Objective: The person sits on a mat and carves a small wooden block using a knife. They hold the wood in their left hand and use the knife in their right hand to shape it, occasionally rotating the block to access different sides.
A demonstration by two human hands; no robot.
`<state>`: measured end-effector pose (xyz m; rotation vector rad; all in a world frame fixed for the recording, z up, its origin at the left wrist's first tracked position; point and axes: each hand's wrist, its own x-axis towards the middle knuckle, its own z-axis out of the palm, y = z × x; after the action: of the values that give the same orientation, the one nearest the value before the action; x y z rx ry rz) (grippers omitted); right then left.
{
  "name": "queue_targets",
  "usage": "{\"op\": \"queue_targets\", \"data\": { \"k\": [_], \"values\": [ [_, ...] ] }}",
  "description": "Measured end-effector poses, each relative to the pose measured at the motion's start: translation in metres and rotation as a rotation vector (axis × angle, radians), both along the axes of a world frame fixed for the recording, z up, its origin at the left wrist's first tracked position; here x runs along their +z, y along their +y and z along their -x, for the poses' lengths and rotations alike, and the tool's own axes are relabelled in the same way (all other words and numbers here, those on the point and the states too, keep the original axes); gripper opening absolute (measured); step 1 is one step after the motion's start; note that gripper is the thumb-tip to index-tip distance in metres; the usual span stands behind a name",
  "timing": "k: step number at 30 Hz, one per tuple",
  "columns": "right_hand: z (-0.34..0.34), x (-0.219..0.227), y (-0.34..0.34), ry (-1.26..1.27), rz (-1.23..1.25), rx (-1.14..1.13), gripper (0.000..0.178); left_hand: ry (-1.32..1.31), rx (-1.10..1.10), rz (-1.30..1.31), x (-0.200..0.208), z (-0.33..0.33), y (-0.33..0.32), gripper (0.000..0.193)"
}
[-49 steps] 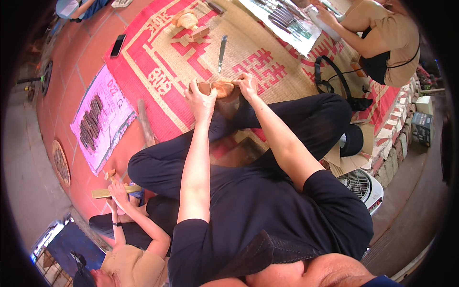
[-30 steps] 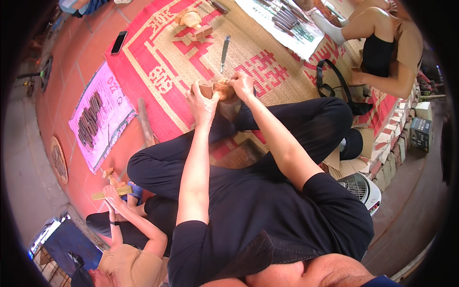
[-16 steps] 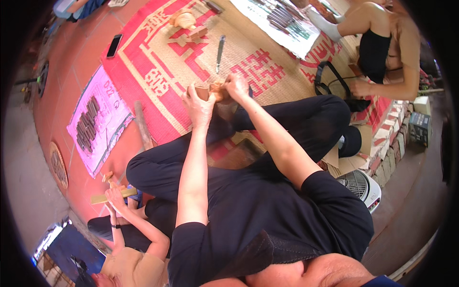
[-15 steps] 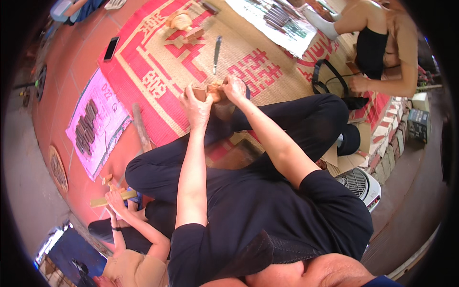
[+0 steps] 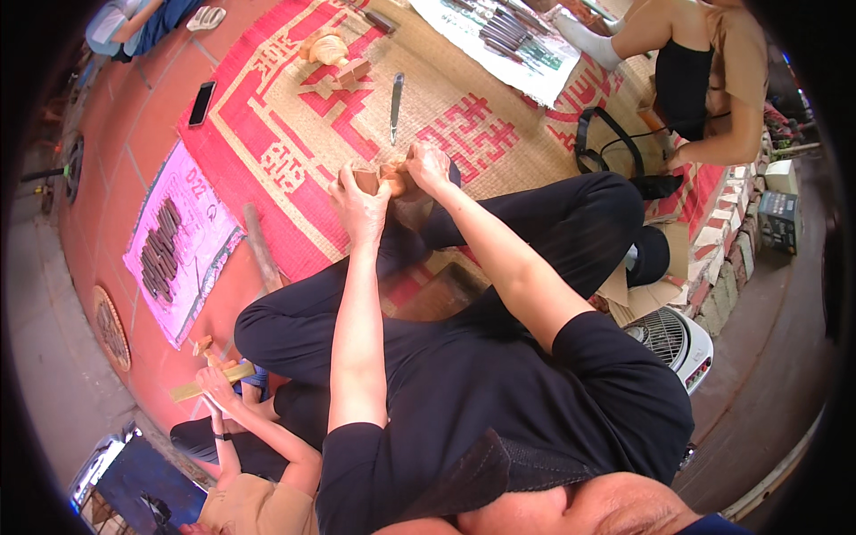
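Above my crossed legs, a small light-brown wooden carving (image 5: 390, 177) with a darker block-like end (image 5: 366, 182) is held up between both hands. My left hand (image 5: 361, 212) is closed round the block end, thumb pressing on the carving. At the other end, my right hand (image 5: 430, 167) has its fingers pinched together against the wood; whether a small thing sits between them is hidden. Just beyond my hands, a slim metal tool (image 5: 396, 109) lies on the woven mat (image 5: 343, 125). Farther off on the mat rests another wooden carving (image 5: 325, 48) beside a brown block (image 5: 353, 72).
A pink sheet (image 5: 198, 241) with several dark tools lies left, near a wooden stick (image 5: 260, 248) and a phone (image 5: 201, 103). More tools lie on a white sheet (image 5: 546, 82) at the far right. People sit on both sides; a fan (image 5: 669, 343) stands by my right hip.
The whole view has shifted slightly. My hands keep hold of the carving, with my right fingers a little differently placed on it. The person at right has moved an arm slightly.
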<state>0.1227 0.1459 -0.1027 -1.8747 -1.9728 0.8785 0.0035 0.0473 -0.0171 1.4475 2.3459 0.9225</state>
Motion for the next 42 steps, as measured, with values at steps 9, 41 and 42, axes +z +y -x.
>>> {"op": "queue_targets", "data": {
  "k": [9,41,42],
  "values": [
    [0.003,0.011,0.002,-0.032,-0.008,0.084,0.027,-0.004,0.022,-0.023,0.0,-0.001,0.001,0.07],
    [-0.006,-0.006,0.016,-0.105,-0.066,0.004,0.024,-0.015,0.004,0.029,0.002,0.0,0.001,0.073],
    [-0.011,-0.002,0.024,-0.117,0.105,0.057,0.029,-0.004,-0.009,-0.002,-0.001,0.002,-0.002,0.073]
  ]
}}
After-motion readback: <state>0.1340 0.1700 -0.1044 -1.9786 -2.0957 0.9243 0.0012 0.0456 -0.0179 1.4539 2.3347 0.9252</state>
